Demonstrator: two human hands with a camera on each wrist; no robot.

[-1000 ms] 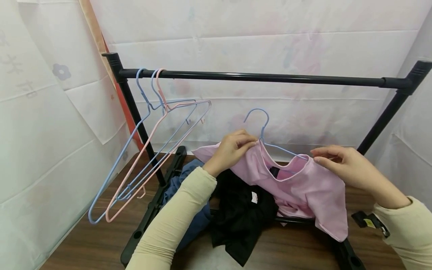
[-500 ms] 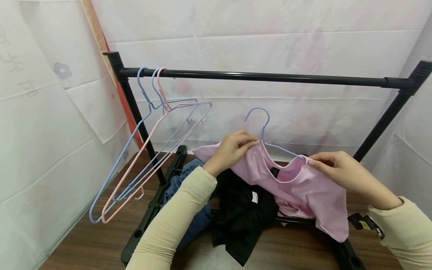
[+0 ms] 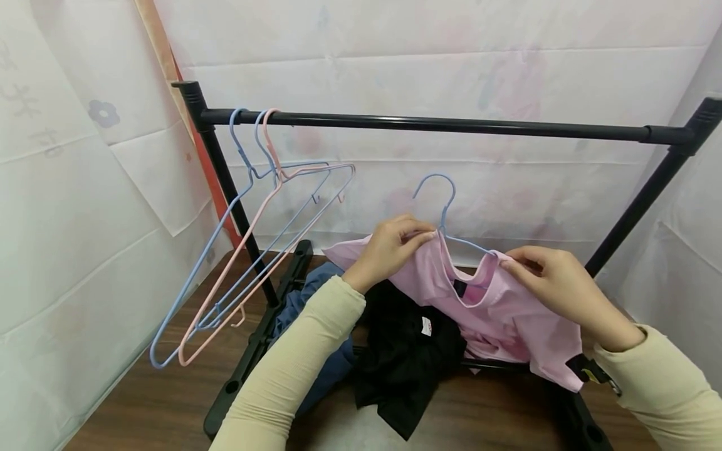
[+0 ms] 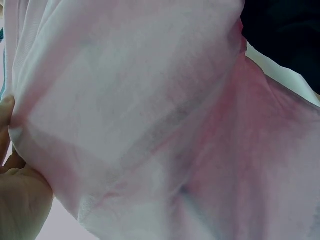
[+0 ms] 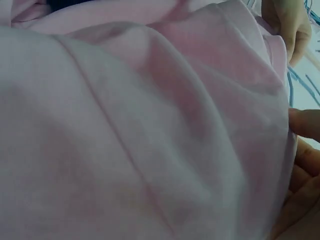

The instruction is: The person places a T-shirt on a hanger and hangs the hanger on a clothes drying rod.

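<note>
A pink T-shirt [image 3: 502,319] is draped over a blue wire hanger [image 3: 444,218], whose hook stands up above the neckline. My left hand [image 3: 389,250] pinches the shirt at the left side of the collar, right beside the base of the hook. On the collar's other side, my right hand [image 3: 555,282] pinches the fabric between thumb and fingers, where the hanger's arm runs into the shirt. Pink cloth fills most of both wrist views, with fingers [image 5: 304,124] at its edge in the right one. The shirt covers the hanger's lower part.
Behind the hands, a black clothes rack's bar [image 3: 451,124] spans the view. Two blue hangers [image 3: 194,263] and a pink hanger [image 3: 225,282] hang at its left end. A black garment [image 3: 408,357] and a blue garment [image 3: 329,382] lie low beside the shirt.
My right hand has come in from the right, taken hold of the collar and moved it left toward the hook. The hanger has risen slightly. My left hand keeps its grip.
</note>
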